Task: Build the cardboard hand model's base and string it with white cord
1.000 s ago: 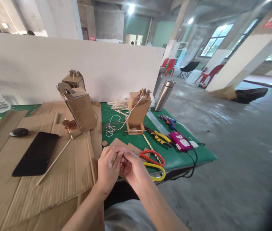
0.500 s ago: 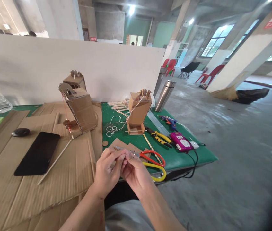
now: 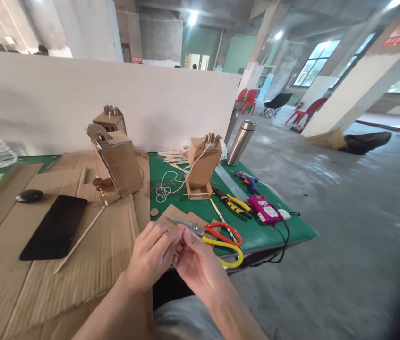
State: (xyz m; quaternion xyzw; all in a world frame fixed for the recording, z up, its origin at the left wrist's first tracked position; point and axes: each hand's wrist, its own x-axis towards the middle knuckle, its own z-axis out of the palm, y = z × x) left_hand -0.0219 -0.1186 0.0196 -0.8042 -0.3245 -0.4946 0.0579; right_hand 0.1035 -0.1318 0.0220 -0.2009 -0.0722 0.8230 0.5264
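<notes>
My left hand [image 3: 154,248] and my right hand [image 3: 200,262] meet at the table's front edge, fingertips pinched together. Whatever they hold is mostly hidden by the fingers; only a small pale tip shows by the left hand. Just beyond them lie scissors [image 3: 195,228] with one red and one yellow handle, resting on cardboard pieces [image 3: 173,212]. Farther back stands a small cardboard model [image 3: 201,165] with a white string [image 3: 166,189] trailing to its left. A patterned stick [image 3: 217,210] lies between the model and the scissors.
To the left, cardboard sheets [image 3: 4,283] bear a black phone [image 3: 54,228], a mouse [image 3: 29,196], a thin stick [image 3: 79,240] and a taller cardboard model [image 3: 122,163]. Pliers [image 3: 233,204], a glue gun [image 3: 247,180], a purple power strip [image 3: 264,209] and a steel flask [image 3: 242,142] stand or lie right.
Both hands have shifted slightly down and their fingers have moved, uncovering more of the scissors' blades and pivot. The objects on the table stay in place.
</notes>
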